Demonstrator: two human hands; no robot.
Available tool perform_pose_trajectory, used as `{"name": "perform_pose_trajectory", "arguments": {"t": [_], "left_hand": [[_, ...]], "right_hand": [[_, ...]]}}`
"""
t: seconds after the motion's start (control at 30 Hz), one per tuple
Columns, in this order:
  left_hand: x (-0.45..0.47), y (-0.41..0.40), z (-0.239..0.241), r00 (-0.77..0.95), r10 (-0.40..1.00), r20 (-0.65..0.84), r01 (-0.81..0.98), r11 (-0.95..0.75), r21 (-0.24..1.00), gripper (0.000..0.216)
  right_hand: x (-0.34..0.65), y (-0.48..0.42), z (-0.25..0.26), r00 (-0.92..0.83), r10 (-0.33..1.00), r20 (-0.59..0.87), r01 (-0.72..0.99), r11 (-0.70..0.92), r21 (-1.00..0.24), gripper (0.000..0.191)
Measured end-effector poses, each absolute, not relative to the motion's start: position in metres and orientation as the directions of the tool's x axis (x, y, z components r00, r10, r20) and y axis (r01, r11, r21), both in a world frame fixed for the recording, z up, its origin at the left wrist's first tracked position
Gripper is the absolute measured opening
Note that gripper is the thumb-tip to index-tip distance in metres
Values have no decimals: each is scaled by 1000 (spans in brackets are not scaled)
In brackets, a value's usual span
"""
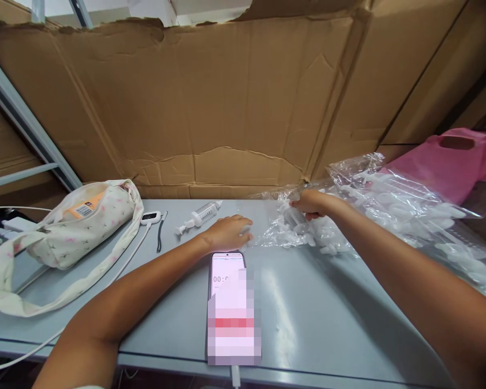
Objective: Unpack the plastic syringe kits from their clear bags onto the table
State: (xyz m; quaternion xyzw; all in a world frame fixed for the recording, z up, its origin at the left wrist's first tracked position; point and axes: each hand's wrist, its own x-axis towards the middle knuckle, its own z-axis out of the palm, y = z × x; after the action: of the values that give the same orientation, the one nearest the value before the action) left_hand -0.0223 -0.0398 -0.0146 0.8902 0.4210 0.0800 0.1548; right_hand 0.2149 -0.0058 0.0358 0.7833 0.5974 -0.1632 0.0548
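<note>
My left hand point(228, 232) lies palm down on the grey table point(324, 319), fingers curled over a small white plastic part just left of a pile of clear and white plastic pieces point(295, 232). My right hand point(310, 204) reaches into that pile and pinches a clear ribbed syringe-like barrel point(296, 217). One assembled clear syringe with a white plunger point(198, 217) lies alone on the table, left of my left hand.
A phone point(230, 302) showing a timer lies near the front edge, cabled. A floral cloth bag point(73, 227) with straps sits at left beside a white cable. A large clear bag of plastic parts point(409, 210) and a pink bag point(457, 162) lie at right. Cardboard point(227, 108) walls the back.
</note>
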Motion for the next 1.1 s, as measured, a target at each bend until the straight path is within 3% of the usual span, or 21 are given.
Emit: {"name": "perform_pose_trajectory", "arguments": {"t": [0.23,0.53,0.8,0.93,1.0,1.1], "left_hand": [[-19,-42,-15,650,760,9,722,-621,306,40],[-15,-42,-18,655,756,-5,730,-631,260,41],[-6,-36,-20,678,734,-28,724,-660,201,40],[3,-33,-20,704,708,-52,705,-688,174,39],[8,-33,-20,718,694,-60,692,-702,166,41],[13,-34,-22,726,686,-54,684,-712,159,43]], "right_hand": [[208,-5,37,185,922,-339,965,-236,-116,32],[211,-5,34,164,975,-153,970,-187,-152,31],[219,-52,91,309,892,331,951,-280,-133,43],[222,-68,110,331,778,533,943,-246,-226,37],[223,-69,112,309,780,544,942,-173,-287,31],[223,-64,104,218,893,395,938,-80,-338,26]]}}
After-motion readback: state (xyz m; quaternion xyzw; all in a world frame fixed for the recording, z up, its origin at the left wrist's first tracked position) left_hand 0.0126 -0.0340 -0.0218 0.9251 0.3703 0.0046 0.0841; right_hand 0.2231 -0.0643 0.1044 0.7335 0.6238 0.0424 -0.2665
